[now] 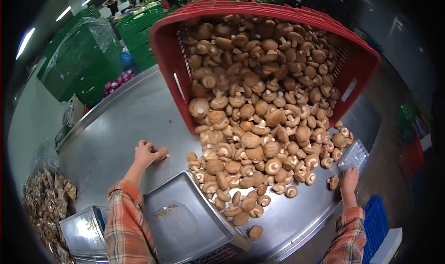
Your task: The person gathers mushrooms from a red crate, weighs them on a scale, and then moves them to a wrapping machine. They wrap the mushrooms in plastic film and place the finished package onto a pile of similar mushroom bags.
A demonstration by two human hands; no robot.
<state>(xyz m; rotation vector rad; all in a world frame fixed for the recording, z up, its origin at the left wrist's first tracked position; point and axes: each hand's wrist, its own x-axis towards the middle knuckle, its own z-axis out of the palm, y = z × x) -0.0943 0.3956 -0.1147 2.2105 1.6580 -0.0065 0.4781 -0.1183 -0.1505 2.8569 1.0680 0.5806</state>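
Observation:
A tipped red crate point(163, 46) spills a heap of brown mushrooms point(259, 125) onto a steel table point(116, 134). My left hand point(144, 154) rests on the table left of the heap, its fingers closed on a single mushroom point(163, 151). At the table's right edge my right hand point(349, 179) grips the near edge of a clear plastic tray point(354, 155) lying beside the heap. Both my sleeves are plaid.
A steel weighing scale point(185, 220) stands at the near edge between my arms, another scale point(83, 229) left of it. Bagged mushrooms point(46, 199) lie at far left. Green crates point(83, 60) stand behind, blue crate point(374, 227) at lower right. A person stands far back.

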